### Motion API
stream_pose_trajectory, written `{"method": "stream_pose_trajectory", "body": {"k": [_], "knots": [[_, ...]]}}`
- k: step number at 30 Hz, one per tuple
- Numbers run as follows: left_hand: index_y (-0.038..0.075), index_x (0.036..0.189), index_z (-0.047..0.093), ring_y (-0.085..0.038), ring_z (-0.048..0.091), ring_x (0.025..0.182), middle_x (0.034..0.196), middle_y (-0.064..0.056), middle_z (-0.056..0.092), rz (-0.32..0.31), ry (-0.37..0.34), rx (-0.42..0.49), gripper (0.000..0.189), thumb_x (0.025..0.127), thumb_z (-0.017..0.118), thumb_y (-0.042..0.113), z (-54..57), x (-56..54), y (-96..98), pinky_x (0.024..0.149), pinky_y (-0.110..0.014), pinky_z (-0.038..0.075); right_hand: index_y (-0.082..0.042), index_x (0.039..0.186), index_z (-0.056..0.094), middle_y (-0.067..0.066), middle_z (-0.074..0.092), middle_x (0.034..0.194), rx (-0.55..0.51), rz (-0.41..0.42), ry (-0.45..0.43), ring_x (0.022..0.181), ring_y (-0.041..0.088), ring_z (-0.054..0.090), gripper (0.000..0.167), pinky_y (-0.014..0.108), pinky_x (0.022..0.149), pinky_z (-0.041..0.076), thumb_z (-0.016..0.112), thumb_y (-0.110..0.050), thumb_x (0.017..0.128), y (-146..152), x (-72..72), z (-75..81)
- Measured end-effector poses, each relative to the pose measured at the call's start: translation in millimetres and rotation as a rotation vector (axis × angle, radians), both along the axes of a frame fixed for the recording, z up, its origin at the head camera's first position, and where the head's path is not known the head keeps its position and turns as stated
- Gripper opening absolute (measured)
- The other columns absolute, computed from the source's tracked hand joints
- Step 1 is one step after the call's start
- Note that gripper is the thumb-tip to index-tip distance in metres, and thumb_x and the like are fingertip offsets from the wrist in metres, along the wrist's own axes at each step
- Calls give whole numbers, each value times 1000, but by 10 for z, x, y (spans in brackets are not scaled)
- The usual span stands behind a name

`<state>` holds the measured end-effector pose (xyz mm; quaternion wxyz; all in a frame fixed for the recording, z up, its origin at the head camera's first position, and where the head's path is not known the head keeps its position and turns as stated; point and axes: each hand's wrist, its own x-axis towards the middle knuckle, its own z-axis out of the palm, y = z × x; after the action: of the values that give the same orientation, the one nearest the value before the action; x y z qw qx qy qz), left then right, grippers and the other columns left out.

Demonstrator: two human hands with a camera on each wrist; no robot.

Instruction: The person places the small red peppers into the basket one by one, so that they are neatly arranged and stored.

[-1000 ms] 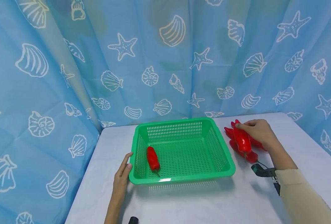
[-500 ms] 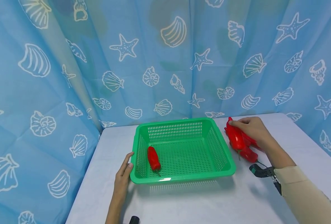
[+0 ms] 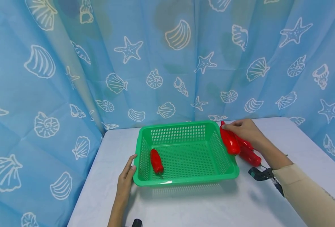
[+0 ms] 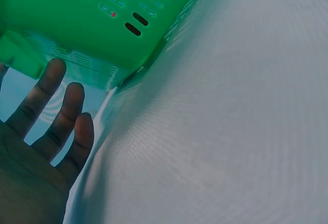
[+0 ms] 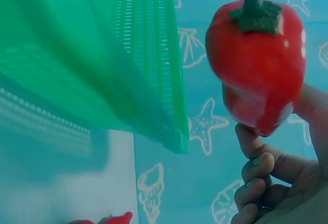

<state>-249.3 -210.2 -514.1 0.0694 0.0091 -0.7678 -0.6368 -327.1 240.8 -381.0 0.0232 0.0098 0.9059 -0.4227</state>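
Pinched near its pointed tip, a glossy red pepper (image 3: pixel 230 142) hangs from my right hand (image 3: pixel 245 130), overlapping the right rim of the green basket (image 3: pixel 184 181) in the head view. Its green stem (image 5: pixel 252 3) faces the right wrist camera. My left hand (image 3: pixel 125 176) has its fingers straight at the basket's left rim; in the left wrist view the fingers (image 4: pixel 66 114) are spread beside the basket wall. Inside the basket, toward the left, lies another red pepper (image 3: pixel 156 161). Several more red peppers (image 3: pixel 250 156) lie on the table below my right hand, partly hidden by it.
A white cloth (image 3: pixel 190 208) covers the table. Behind and to the left hangs a blue curtain (image 3: pixel 144 104) with white shells and starfish. A dark strap with a small device (image 3: pixel 261 174) sits on the right wrist.
My right hand has carried the pepper left, from over the pile to the basket's right rim. The left hand stays at the left rim.
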Motion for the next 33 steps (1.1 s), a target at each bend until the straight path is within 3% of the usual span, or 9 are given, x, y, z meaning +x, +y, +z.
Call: {"method": "stream_pose_trajectory", "body": {"k": [5,13,17,20,26,33], "knots": [[40,147,48,-20,61,81,91,-8,63,3,10,-6,41,106,48,40,-27,1,-14,92,-41,38,2,122,66,21,61,116,31,27,-6,106,39,55,56,33,72,55,69,-45,91,-114,-23,8],[44,145,50,-21,62,83,93,-9,64,8,53,-8,40,105,49,45,-66,-13,-31,92,-41,40,-3,115,71,14,61,107,46,54,-27,104,31,47,53,38,73,46,70,-50,89,-310,-100,9],[44,145,50,-22,62,86,94,-9,65,11,50,-7,41,104,49,47,-77,-22,-30,93,-43,40,-4,99,74,10,61,87,14,86,-9,92,28,46,47,36,66,41,68,-50,92,-392,-129,3],[43,145,50,-22,62,91,96,-9,65,9,46,-5,41,104,50,46,-76,-24,-26,96,-44,39,-4,91,73,7,63,80,-2,109,-4,90,29,49,44,36,67,44,67,-48,93,-451,-147,9],[44,144,50,-23,62,93,99,-9,66,7,52,4,40,104,50,47,-74,-33,-23,96,-45,39,-2,103,76,9,69,98,24,121,-8,106,31,53,47,42,79,51,67,-48,93,-584,-192,18],[42,146,50,-21,63,90,102,-8,66,7,50,6,42,104,50,46,-68,-36,-10,92,-41,42,0,111,75,10,70,102,24,152,-6,107,32,57,48,48,84,53,67,-44,94,-716,-218,-2]]}}
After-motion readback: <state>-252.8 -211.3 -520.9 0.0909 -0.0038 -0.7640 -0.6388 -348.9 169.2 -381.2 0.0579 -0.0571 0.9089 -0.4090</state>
